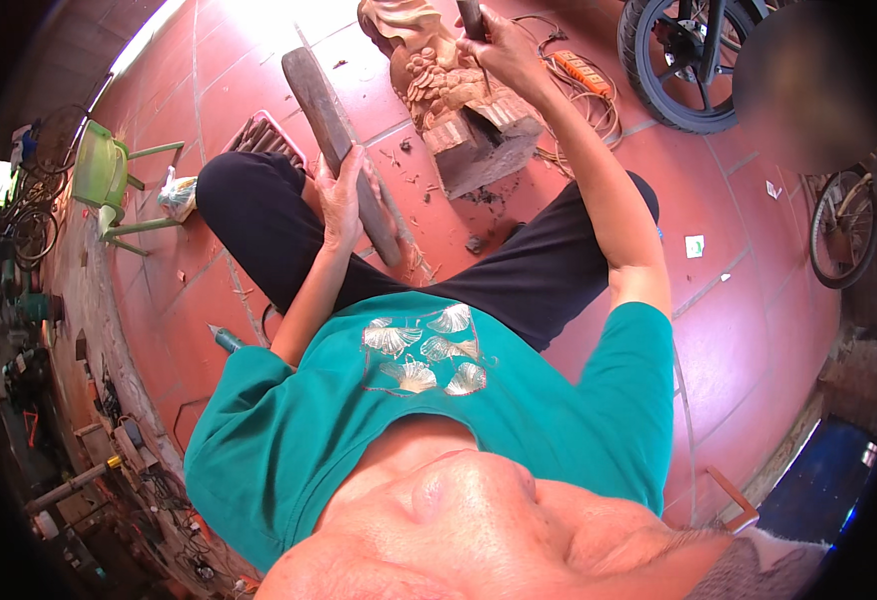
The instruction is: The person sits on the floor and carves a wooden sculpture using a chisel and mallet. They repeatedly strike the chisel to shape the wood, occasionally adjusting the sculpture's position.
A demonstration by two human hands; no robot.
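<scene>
A brown wood carving lies on the red tiled floor, its squared base toward the seated worker. Left of the carving, the left hand grasps a long dark wooden bar, some fingers hidden; over the carving's right edge, the right hand clasps the handle of a chisel-like tool. Chiselling looks to be the step in hand; the next move seems to call for a firmly set edge and a controlled strike. Right of the carving, an orange power strip and a white-and-green scrap show no legible writing.
</scene>
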